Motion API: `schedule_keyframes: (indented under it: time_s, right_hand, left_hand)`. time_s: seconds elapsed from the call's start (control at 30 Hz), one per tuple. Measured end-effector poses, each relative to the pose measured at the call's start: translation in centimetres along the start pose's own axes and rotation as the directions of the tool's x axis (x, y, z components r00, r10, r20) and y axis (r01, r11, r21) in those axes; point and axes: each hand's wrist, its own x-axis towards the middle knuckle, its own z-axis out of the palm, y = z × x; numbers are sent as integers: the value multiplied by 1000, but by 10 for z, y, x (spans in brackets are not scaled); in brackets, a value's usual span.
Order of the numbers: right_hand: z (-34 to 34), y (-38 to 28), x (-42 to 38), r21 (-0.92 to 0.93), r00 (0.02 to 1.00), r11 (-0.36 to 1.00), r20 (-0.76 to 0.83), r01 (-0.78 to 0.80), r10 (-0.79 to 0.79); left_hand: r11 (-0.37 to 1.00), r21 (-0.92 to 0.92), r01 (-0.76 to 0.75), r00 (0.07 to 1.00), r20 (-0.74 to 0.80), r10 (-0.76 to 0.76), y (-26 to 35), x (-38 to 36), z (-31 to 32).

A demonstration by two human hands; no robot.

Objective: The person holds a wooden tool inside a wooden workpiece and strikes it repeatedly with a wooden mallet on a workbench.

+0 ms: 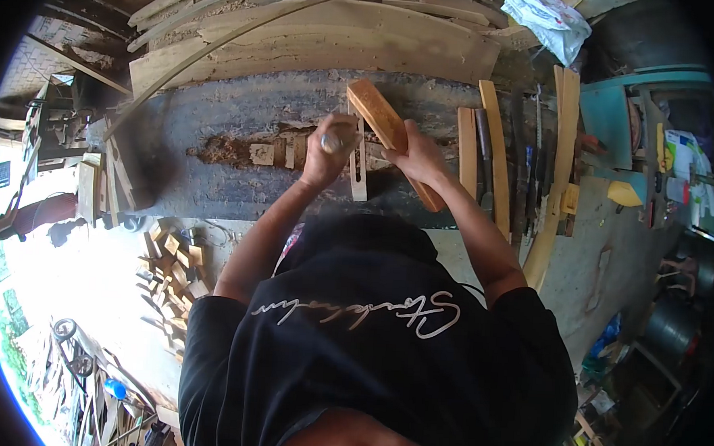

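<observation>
My left hand (326,158) is wrapped round an upright chisel (332,143), its round handle end facing up and its blade hidden below the fist. Right beside that fist, a narrow pale wooden strip (361,183) with a dark slot cut in it lies across the workbench (242,108). My right hand (422,156) grips a thick orange-brown wooden block (379,115) around its middle. The block slants over the bench, its far end close to my left hand and overlapping the top of the strip in this view. Under both hands, the bench top has a rough, broken-out hollow.
Long boards (350,37) are stacked along the bench's far side. To the right lie wooden strips (494,157), a dark-handled tool (484,145) and other tools. Small wood offcuts (175,270) are piled on the floor at left. A person (38,216) is at the far left.
</observation>
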Motion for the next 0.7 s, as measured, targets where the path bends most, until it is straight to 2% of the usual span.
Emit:
schedule_keyframes:
  time_s: [0.17, 0.2, 0.27, 0.37, 0.4, 0.43, 0.5, 0.53, 0.57, 0.6, 0.63, 0.67, 0.7]
  right_hand:
    - [3, 5, -8, 129, 999, 991, -15, -30, 33]
    - [2, 8, -10, 137, 999, 990, -14, -34, 36]
    - [-1, 15, -12, 95, 992, 994, -124, 49, -37]
    - [-35, -10, -25, 201, 996, 979, -89, 36, -18]
    - [-41, -13, -28, 176, 986, 981, -154, 86, -59]
    - [-50, -24, -32, 179, 987, 981, -153, 76, -48]
    - [-71, -50, -41, 305, 949, 919, -266, 250, -170]
    - [-76, -59, -43, 308, 951, 921, -263, 240, -160]
    - [-80, -67, -45, 299, 907, 889, -347, 347, -237]
    - [-82, -71, -46, 279, 849, 849, -428, 449, -309]
    - [-81, -71, -49, 277, 851, 852, -427, 444, -305]
    - [-80, -71, -51, 283, 879, 874, -394, 395, -269]
    - [-78, -69, -52, 286, 903, 894, -359, 345, -234]
  left_hand:
    - [999, -32, 16, 1000, -17, -16, -8, 24, -9]
    - [997, -58, 41, 999, -4, -41, -12, 25, -9]
    - [996, -60, 73, 997, 39, -71, -19, 25, -7]
    - [990, -34, 138, 985, 112, -133, -40, 25, -1]
    - [986, -3, 165, 977, 134, -163, -47, 25, 1]
    - [985, -5, 170, 975, 144, -168, -50, 25, 1]
    - [985, 26, 168, 960, 224, -170, -56, 23, 2]
    - [994, 21, 106, 966, 236, -108, -60, 21, 3]
    - [994, 19, 110, 963, 243, -112, -64, 21, 5]
    - [999, 4, 36, 976, 217, -36, -64, 22, 6]
    - [999, -9, -40, 982, 186, 41, -65, 22, 7]
    - [999, -16, -38, 982, 187, 41, -65, 22, 7]
    - [996, -79, 32, 980, 198, -15, -50, 22, 3]
